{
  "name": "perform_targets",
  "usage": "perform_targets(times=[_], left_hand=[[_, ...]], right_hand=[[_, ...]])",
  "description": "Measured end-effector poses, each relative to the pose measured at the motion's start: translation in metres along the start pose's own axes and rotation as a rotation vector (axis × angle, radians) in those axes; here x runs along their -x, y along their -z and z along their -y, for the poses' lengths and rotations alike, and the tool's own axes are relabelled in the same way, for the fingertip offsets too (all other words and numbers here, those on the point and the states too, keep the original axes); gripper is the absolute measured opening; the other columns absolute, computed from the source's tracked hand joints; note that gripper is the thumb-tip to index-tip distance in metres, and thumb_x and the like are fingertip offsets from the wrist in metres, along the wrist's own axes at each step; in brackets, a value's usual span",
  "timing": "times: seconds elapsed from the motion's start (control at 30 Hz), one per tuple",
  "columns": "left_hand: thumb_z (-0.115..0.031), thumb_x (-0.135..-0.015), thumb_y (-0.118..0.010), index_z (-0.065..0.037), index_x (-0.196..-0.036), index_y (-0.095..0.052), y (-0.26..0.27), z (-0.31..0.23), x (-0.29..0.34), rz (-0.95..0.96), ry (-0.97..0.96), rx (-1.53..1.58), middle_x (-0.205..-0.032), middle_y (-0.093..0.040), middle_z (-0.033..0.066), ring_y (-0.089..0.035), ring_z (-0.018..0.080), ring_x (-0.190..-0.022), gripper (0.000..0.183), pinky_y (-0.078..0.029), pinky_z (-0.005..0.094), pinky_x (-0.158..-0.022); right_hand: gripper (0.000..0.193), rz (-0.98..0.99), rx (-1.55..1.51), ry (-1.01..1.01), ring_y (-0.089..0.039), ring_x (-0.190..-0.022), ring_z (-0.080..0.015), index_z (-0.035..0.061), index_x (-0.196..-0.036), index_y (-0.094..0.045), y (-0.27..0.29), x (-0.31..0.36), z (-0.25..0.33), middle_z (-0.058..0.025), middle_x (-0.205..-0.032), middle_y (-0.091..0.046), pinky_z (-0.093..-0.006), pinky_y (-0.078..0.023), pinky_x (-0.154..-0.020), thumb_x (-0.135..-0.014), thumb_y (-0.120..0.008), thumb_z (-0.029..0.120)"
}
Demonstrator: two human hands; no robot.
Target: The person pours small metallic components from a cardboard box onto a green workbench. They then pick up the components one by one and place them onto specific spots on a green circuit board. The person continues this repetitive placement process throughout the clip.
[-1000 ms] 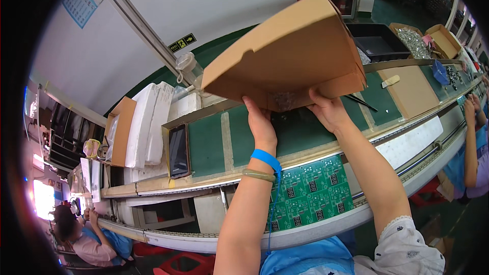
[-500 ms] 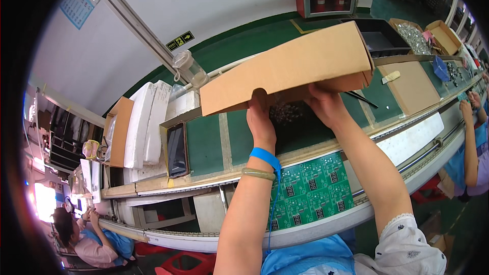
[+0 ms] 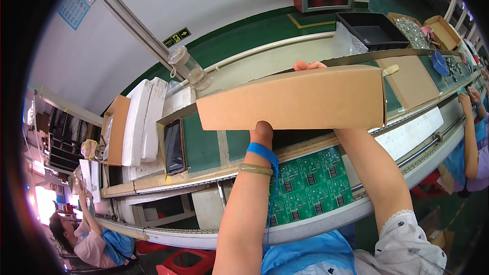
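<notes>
Hands, both raised, are gripped on a flat cardboard box (image 3: 290,98), held level above the green belt (image 3: 204,145). Left hand (image 3: 263,131) is mostly hidden under the box's near edge; a blue wrist strap (image 3: 263,153) and green bangle (image 3: 255,170) are seen on that wrist. Right hand (image 3: 308,65) is wrapped round the far side, w/ only fingertips shown over the top edge. Below the arms, a green circuit board panel (image 3: 310,186) is laid on the bench. A black tablet (image 3: 174,145) is set left of the box, beside white foam blocks (image 3: 143,121). Co-workers are seated at far left and right.
</notes>
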State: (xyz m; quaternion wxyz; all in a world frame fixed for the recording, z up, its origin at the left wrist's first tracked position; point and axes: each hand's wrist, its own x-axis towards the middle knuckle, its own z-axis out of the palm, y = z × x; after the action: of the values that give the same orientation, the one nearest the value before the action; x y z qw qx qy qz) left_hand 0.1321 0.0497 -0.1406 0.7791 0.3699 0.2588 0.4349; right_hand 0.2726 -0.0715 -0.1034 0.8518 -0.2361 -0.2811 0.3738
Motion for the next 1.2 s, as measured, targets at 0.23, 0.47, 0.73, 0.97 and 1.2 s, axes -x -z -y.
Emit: perform_targets(times=[0.23, 0.47, 0.73, 0.97, 1.2], left_hand=[[-0.025, -0.100, -0.053, 0.004, -0.121, -0.059, -0.027, -0.027, 0.000, 0.064, -0.080, -0.089, -0.111, -0.062, 0.0067, -0.056, 0.0167, -0.105, 0.036, -0.045, 0.0345, -0.096], [-0.025, -0.101, -0.053, -0.001, -0.129, -0.056, -0.008, -0.008, -0.008, 0.118, -0.210, -0.348, -0.129, -0.059, 0.0088, -0.055, 0.0220, -0.113, 0.037, -0.045, 0.0359, -0.101], [-0.030, -0.101, -0.052, 0.002, -0.135, -0.048, -0.012, -0.013, 0.006, -0.007, -0.042, -0.218, -0.133, -0.055, 0.0107, -0.054, 0.0224, -0.118, 0.047, -0.046, 0.0350, -0.100], [-0.050, -0.103, -0.046, 0.007, -0.136, -0.050, -0.027, -0.034, 0.004, 0.177, -0.137, -0.331, -0.133, -0.056, 0.0186, -0.054, 0.0264, -0.126, 0.066, -0.037, 0.0372, -0.112], [-0.055, -0.105, -0.034, 0.010, -0.138, -0.046, -0.027, -0.034, 0.004, 0.211, -0.164, -0.285, -0.139, -0.051, 0.0215, -0.046, 0.0299, -0.133, 0.074, -0.029, 0.0391, -0.117]], right_hand=[[0.038, -0.134, 0.124, 0.043, -0.056, -0.119, -0.0186, 0.0085, -0.126, -0.053, 0.011, -0.005, -0.010, -0.0063, -0.127, -0.058, -0.0379, -0.048, -0.101, -0.094, -0.067, 0.022], [0.025, 0.044, 0.246, 0.134, -0.052, -0.125, -0.0212, 0.0070, -0.119, -0.055, 0.014, -0.006, 0.005, -0.0107, -0.131, -0.056, -0.0375, -0.044, -0.106, -0.099, -0.059, 0.023], [0.022, -0.056, -0.085, 0.017, -0.050, -0.131, -0.0254, 0.0097, -0.112, -0.057, 0.000, -0.002, 0.001, -0.0139, -0.132, -0.058, -0.0419, -0.042, -0.110, -0.099, -0.059, 0.027], [0.037, -0.306, -0.093, 0.152, -0.057, -0.115, -0.0197, 0.0110, -0.128, -0.052, -0.005, -0.019, 0.021, -0.0047, -0.125, -0.057, -0.0370, -0.051, -0.094, -0.094, -0.063, 0.002], [0.035, -0.519, -0.149, 0.178, -0.052, -0.124, -0.0342, -0.0015, -0.134, -0.042, -0.009, -0.025, 0.089, -0.0186, -0.132, -0.048, -0.0539, -0.046, -0.110, -0.102, -0.052, 0.007]])
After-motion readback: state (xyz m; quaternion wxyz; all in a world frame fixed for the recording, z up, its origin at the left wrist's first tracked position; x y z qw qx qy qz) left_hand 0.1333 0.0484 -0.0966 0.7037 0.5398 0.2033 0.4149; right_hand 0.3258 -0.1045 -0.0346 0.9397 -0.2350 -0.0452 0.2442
